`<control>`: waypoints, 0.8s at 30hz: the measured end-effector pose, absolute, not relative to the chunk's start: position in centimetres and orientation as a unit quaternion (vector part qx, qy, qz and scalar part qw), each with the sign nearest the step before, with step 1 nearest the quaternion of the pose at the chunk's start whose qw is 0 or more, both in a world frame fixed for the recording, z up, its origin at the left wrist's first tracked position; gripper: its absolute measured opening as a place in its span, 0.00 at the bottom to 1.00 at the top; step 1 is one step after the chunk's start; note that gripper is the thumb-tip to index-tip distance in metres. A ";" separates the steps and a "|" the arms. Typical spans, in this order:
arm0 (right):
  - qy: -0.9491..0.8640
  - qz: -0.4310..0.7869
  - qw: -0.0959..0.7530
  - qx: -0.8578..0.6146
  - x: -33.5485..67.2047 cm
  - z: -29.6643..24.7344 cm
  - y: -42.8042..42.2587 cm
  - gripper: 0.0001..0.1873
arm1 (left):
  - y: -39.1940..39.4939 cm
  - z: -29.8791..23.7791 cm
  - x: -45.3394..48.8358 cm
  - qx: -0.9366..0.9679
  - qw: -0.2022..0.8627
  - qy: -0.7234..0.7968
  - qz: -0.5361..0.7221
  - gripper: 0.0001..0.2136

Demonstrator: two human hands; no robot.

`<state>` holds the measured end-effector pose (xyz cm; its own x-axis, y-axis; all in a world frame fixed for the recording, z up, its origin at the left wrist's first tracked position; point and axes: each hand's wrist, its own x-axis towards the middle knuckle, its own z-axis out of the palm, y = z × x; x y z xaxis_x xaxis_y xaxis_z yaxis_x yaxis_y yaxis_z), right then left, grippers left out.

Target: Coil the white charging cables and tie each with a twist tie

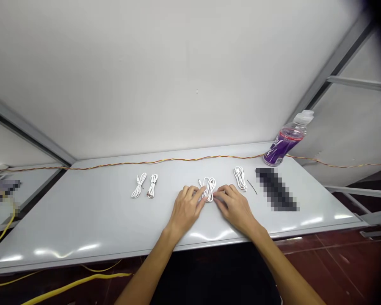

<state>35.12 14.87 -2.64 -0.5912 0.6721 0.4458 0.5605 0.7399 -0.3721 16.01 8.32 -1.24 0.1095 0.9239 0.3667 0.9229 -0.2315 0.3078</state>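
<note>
A coiled white cable (208, 189) lies on the white table (82, 220), and a small plug pokes out at its upper left. My left hand (186, 209) presses in from the left, its fingertips on the coil. My right hand (233, 207) comes in from the right, with its fingertips against the coil's other side. Part of the coil is hidden under my fingers. Two smaller bundles of white cable (139, 185) (152, 185) lie to the left, and another white bundle (240, 178) lies to the right.
A twisted red and yellow wire (165, 160) runs along the table's far edge. Behind it, a tilted plastic bottle of purple liquid (285, 144) stands at the back right. A thin black wire (252, 187) lies near a pixelated long object (276, 189). Yellow cable (76, 284) lies on the red floor.
</note>
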 end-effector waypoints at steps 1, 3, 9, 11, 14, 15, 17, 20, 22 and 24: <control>-0.891 0.108 0.289 -0.334 35.1 -2.5 14.9 0.09 | 8.3 -1.2 16.1 0.745 0.004 0.618 0.251 0.18; -0.896 0.125 0.287 -0.316 35.1 -2.5 14.8 0.08 | 8.3 -1.1 16.2 0.746 0.009 0.616 0.254 0.18; -0.867 0.103 0.302 -0.383 35.2 -2.9 14.9 0.09 | 8.3 -1.1 16.4 0.720 0.013 0.640 0.268 0.08; -0.844 0.081 0.317 -0.425 35.3 -3.2 15.0 0.09 | 8.2 -0.9 16.3 0.705 0.033 0.646 0.291 0.07; -0.827 0.065 0.338 -0.444 35.4 -3.3 15.0 0.11 | 8.0 -0.6 15.8 0.653 0.094 0.658 0.364 0.10; -0.830 0.066 0.344 -0.434 35.4 -3.2 15.0 0.13 | 7.9 -0.6 15.6 0.624 0.116 0.662 0.398 0.11; -0.845 0.077 0.350 -0.396 35.4 -2.9 14.9 0.15 | 7.7 -0.6 15.2 0.556 0.145 0.666 0.476 0.12; -0.880 0.105 0.335 -0.320 35.2 -2.2 14.6 0.15 | 7.5 -0.6 14.7 0.465 0.129 0.649 0.588 0.13; -0.900 0.125 0.310 -0.279 34.9 -1.8 14.4 0.15 | 7.4 -0.5 14.6 0.437 0.096 0.627 0.638 0.15; -0.913 0.142 0.286 -0.254 34.4 -1.5 14.0 0.17 | 7.3 -0.3 14.6 0.423 0.072 0.612 0.664 0.16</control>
<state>34.41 14.05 -1.45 -0.7080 0.5445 0.4497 0.3826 0.8310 -0.4039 14.65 7.30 -0.34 -0.6311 0.6141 0.4739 0.4218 -0.2410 0.8741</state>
